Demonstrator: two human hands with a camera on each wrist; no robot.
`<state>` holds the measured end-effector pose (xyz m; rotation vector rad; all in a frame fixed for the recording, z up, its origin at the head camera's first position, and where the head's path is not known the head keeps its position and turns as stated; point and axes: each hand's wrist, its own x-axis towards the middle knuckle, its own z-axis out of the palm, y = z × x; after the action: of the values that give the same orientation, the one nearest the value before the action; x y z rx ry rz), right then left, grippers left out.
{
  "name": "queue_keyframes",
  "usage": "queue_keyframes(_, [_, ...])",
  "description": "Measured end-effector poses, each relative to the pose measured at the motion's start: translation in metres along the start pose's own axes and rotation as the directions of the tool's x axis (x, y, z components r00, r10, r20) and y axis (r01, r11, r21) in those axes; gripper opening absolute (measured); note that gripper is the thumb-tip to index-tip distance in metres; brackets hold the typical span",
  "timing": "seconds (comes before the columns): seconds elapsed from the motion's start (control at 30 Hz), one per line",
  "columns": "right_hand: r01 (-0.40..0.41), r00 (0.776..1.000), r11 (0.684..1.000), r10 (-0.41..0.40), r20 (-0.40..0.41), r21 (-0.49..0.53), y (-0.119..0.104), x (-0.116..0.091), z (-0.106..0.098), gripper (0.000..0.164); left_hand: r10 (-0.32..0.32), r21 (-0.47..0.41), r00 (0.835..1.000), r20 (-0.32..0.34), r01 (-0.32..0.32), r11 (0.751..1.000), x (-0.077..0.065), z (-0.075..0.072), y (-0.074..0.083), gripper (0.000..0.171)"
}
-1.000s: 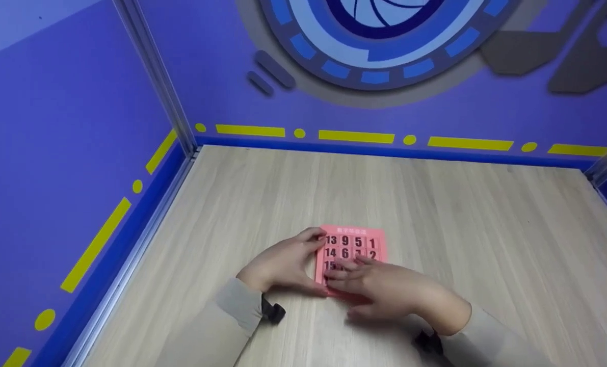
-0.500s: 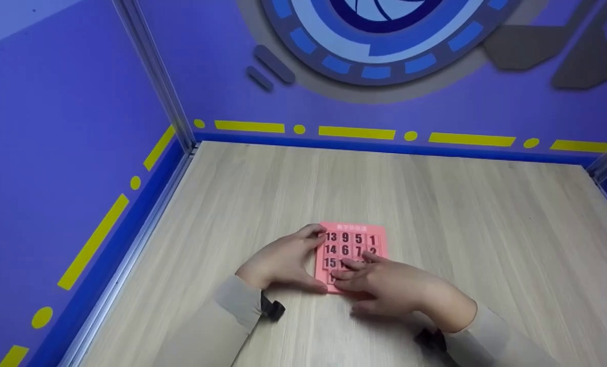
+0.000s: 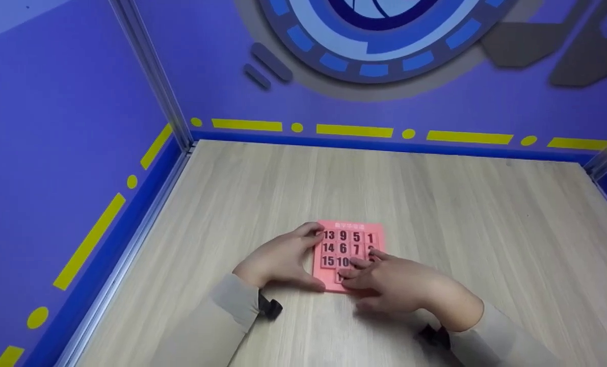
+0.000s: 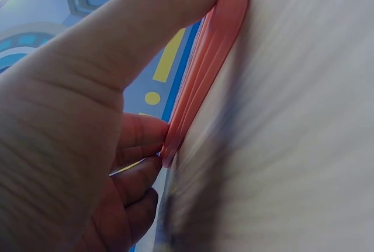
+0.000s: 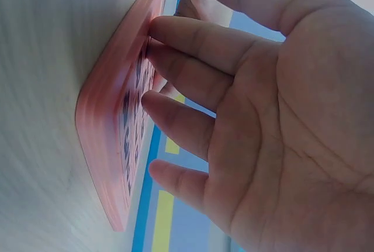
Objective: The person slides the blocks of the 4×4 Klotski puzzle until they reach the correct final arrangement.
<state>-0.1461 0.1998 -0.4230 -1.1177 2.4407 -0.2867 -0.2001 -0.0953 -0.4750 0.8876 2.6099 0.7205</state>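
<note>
A pink sliding number puzzle (image 3: pixel 349 226) lies flat on the table, with black numbers on its tiles. My left hand (image 3: pixel 281 260) holds the puzzle's left side, thumb at the near corner and fingers at the far one; in the left wrist view, its thumb and fingers touch the pink frame (image 4: pixel 201 68). My right hand (image 3: pixel 402 285) lies over the lower right part, fingers extended and fingertips touching tiles. A bottom-row tile (image 3: pixel 339 277) sits under those fingertips, with a vacant slot (image 3: pixel 327 277) to its left. The lower right tiles are covered by the right hand.
The wood-grain table (image 3: pixel 262 188) runs back to a blue printed wall (image 3: pixel 206 71). Another blue wall (image 3: pixel 53 127) stands at the left, behind a metal rail (image 3: pixel 125 255). A black strap piece (image 3: pixel 270 308) sticks out from the left wrist.
My right hand has shifted slightly right, and the bottom-row tile has slid right with it, baring the slot at the lower left. The left hand keeps its hold.
</note>
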Motion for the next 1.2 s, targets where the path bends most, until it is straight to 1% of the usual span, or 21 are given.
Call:
queue_keyframes(0.13, [0.025, 0.999, 0.999, -0.026, -0.031, -0.031, 0.001, 0.001, 0.000, 0.051, -0.002, -0.004, 1.000, 0.000, 0.002, 1.000, 0.000, -0.001, 0.000, 0.124])
queue_keyframes(0.3, [0.078, 0.987, 0.991, -0.092, -0.131, -0.104, 0.005, 0.006, 0.002, 0.041, 0.005, 0.004, 1.000, 0.003, -0.005, 1.000, 0.001, 0.000, 0.001, 0.123])
queue_keyframes(0.37, [0.081, 0.982, 0.991, -0.098, -0.162, -0.110, 0.007, 0.011, 0.002, 0.041, 0.002, 0.006, 1.000, 0.004, -0.003, 1.000, 0.001, 0.001, 0.001, 0.123])
queue_keyframes(0.43, [0.070, 0.980, 0.993, -0.087, -0.179, -0.099, 0.009, 0.017, 0.003, 0.046, -0.004, 0.004, 1.000, 0.006, 0.004, 1.000, 0.000, 0.001, 0.000, 0.123])
queue_keyframes(0.6, [0.002, 0.988, 0.999, -0.010, -0.154, -0.051, 0.017, 0.028, 0.007, 0.065, -0.015, -0.008, 1.000, 0.018, 0.015, 1.000, 0.000, 0.002, 0.000, 0.123])
queue_keyframes(0.7, [-0.034, 0.991, 0.999, 0.030, -0.128, -0.026, 0.019, 0.028, 0.010, 0.072, -0.010, 0.001, 1.000, 0.016, 0.010, 1.000, 0.000, 0.001, 0.000, 0.124])
queue_keyframes(0.77, [-0.041, 0.992, 0.999, 0.040, -0.117, -0.010, 0.020, 0.028, 0.011, 0.075, -0.010, 0.008, 1.000, 0.013, 0.010, 1.000, 0.000, 0.001, 0.000, 0.124])
queue_keyframes(0.9, [-0.037, 0.992, 0.999, 0.036, -0.123, -0.009, 0.020, 0.026, 0.013, 0.075, -0.010, 0.013, 1.000, 0.020, 0.010, 1.000, 0.000, 0.001, 0.000, 0.125])
queue_keyframes(1.2, [0.016, 0.984, 0.997, -0.030, -0.174, -0.080, 0.017, 0.028, 0.012, 0.070, 0.004, 0.015, 1.000, 0.013, -0.004, 1.000, 0.001, -0.002, 0.000, 0.124])
